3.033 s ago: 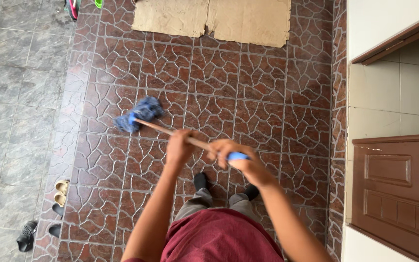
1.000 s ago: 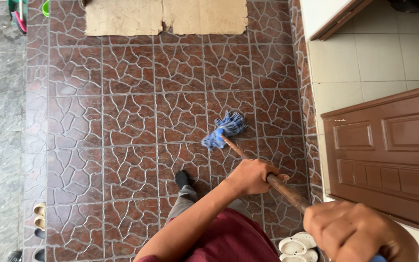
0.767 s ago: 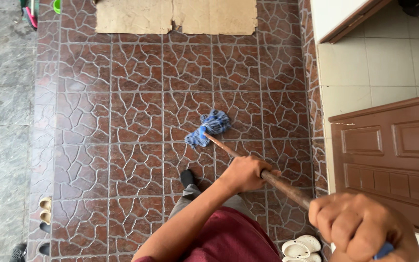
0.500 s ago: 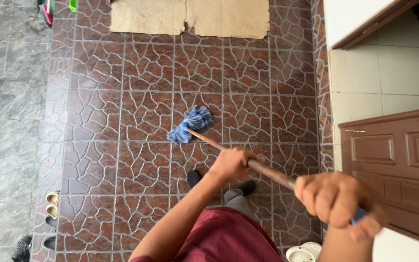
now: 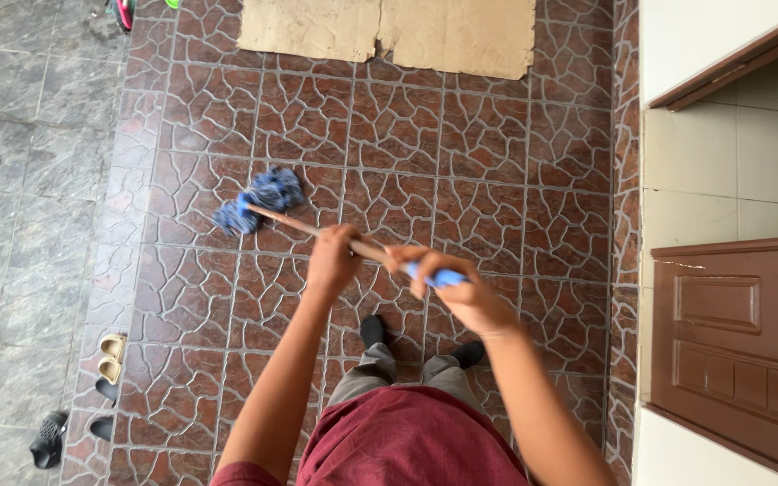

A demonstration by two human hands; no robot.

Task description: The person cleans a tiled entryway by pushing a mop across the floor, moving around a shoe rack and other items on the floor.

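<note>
I look straight down at a mop with a blue string head [image 5: 258, 199] resting on the reddish-brown patterned floor tiles [image 5: 461, 189], up and to the left of my feet. Its wooden handle [image 5: 294, 221] slants down to the right and ends in a blue grip. My left hand [image 5: 335, 256] is closed around the middle of the handle. My right hand [image 5: 447, 281] is closed on the blue end of the handle. Both arms reach forward over my maroon shirt [image 5: 407, 445].
A flattened piece of cardboard [image 5: 389, 34] lies on the tiles at the top. A brown panelled door [image 5: 740, 342] stands open at the right beside pale tiles. Sandals and dark shoes [image 5: 92, 396] sit at the lower left, on the edge of grey tiles [image 5: 20, 180].
The mop head has swept leftward across the tiles from the centre-right to the upper left. My right hand moved from the lower right up close to my left hand.
</note>
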